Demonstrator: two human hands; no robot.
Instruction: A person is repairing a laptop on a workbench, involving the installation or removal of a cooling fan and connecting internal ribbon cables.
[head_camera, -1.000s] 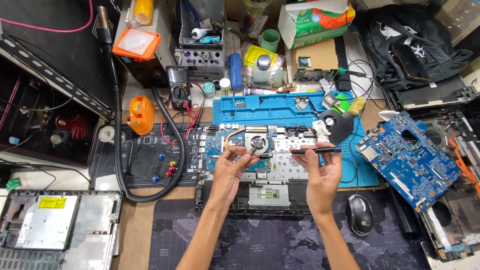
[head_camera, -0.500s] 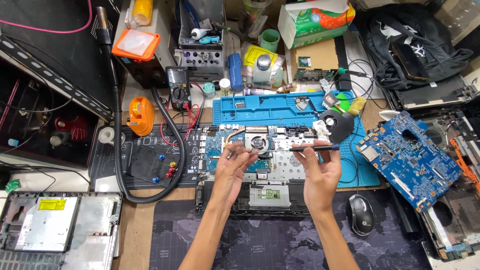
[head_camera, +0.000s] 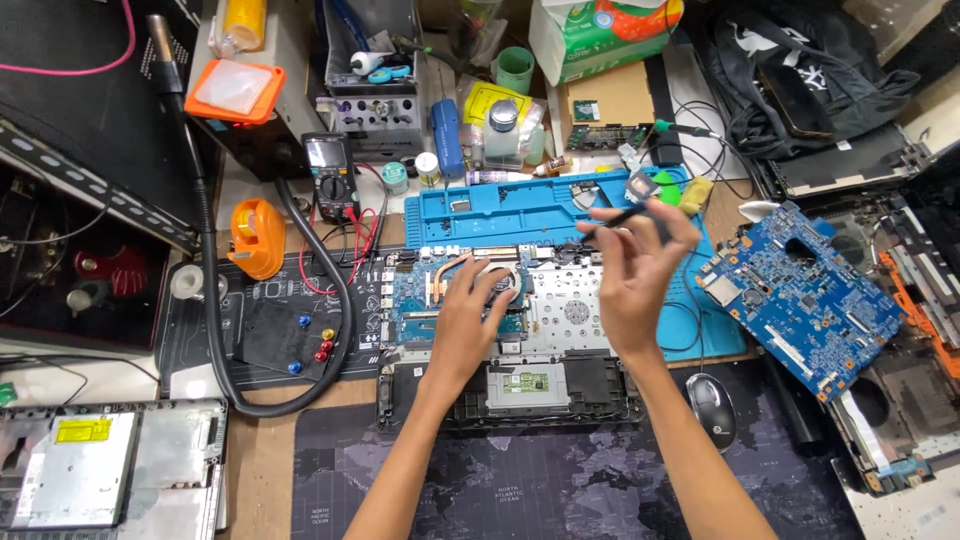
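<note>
Right hand (head_camera: 640, 275): risen from the laptop (head_camera: 510, 335) since a second ago, now above the blue mat's (head_camera: 520, 212) right end, fingers pinched shut on a thin dark tool (head_camera: 625, 215), probably tweezers; a small part may hang at its tip.
Left hand (head_camera: 475, 315): unmoved, flat on the board near the copper heatpipe (head_camera: 445, 275), holding nothing.
Change suggests something was lifted out.
Laptop: open shell at the desk's front centre.
Containers: grey organiser (head_camera: 372, 110), back edge, tools inside; green cup (head_camera: 515, 68), contents unseen.
</note>
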